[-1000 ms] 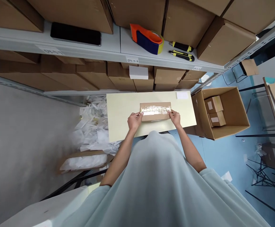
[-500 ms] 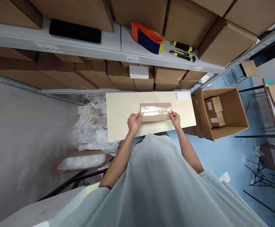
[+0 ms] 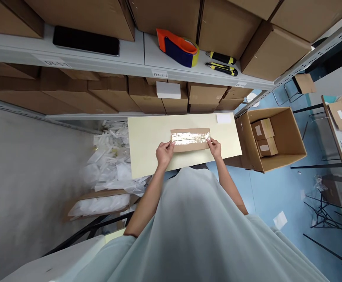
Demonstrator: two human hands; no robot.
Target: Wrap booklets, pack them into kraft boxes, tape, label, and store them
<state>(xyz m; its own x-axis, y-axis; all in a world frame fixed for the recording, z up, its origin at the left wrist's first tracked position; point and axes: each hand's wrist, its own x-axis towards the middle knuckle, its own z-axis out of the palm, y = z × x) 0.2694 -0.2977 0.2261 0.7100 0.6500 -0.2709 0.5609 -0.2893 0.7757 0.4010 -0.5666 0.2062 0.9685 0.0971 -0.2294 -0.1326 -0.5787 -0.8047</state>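
Observation:
A flat brown cardboard box (image 3: pixel 190 147) is on the pale yellow tabletop (image 3: pixel 147 156), right in front of me. Shiny clear tape (image 3: pixel 190 137) runs along its upper face. At the box's left end, my left hand (image 3: pixel 164 153) grips the near corner between thumb and fingers. My right hand (image 3: pixel 215 148) pinches the opposite end in the same way, its thumb on the tape's end. A small white paper (image 3: pixel 224 118) lies at the table's far right corner.
A large open carton (image 3: pixel 288 133) holding small labelled boxes (image 3: pixel 263 129) stands right of the table. On the shelf ahead are a phone (image 3: pixel 85 40), a tape dispenser (image 3: pixel 178 49) and two utility knives (image 3: pixel 221 63). White packing scraps (image 3: pixel 112 156) are heaped at left.
My view has shifted slightly, so the whole scene sits a little further left. Both hands keep hold of the box's ends; its position on the table looks much the same.

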